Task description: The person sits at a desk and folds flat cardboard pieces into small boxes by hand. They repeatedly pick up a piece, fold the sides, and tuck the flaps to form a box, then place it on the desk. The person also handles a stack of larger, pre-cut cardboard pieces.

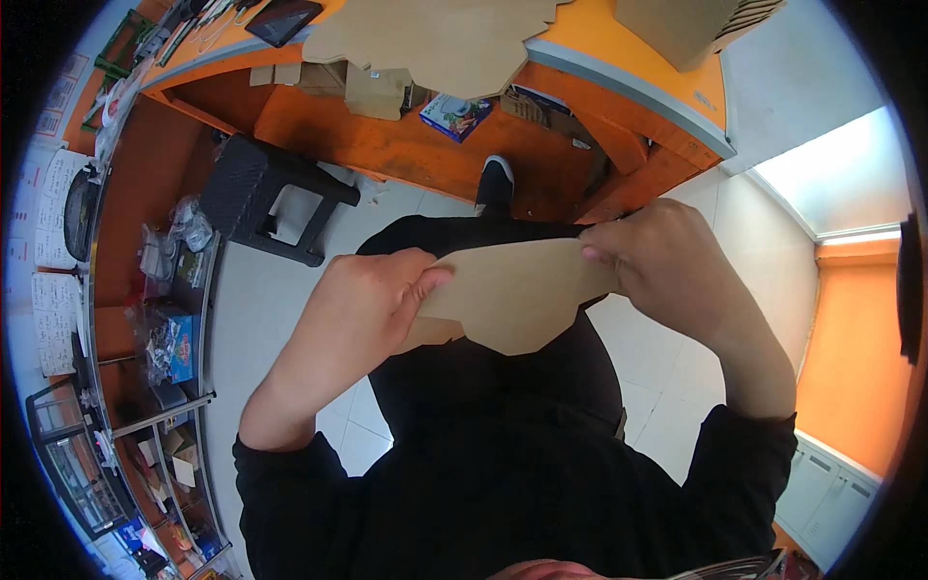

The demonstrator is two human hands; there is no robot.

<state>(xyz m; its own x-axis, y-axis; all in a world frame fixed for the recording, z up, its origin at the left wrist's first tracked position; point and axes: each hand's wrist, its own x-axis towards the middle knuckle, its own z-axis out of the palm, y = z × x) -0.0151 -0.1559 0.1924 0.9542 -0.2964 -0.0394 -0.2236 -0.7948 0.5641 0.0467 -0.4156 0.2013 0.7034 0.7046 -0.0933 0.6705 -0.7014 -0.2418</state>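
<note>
Over my lap I hold a flat piece of brown cardboard [522, 295] with cut, angled edges. My left hand [372, 295] is closed on its left end, thumb lying on top. The right end is pinched by my right hand [657, 261], with its thumb and fingers pressed on the upper corner. The board's lower edge hangs down in a pointed flap between the hands. My fingers behind the board are hidden. Ahead, a larger flat cardboard sheet [435, 39] with a jagged outline lies on the orange desk [590, 29] and overhangs its near edge.
A black plastic stool [256, 188] stands at the left by a shelf unit [145, 242] of bagged goods. Small boxes and a blue printed box [454, 116] sit on the orange ledge under the desk. A cardboard box [677, 34] and a dark tablet-like device [282, 21] are on the desk.
</note>
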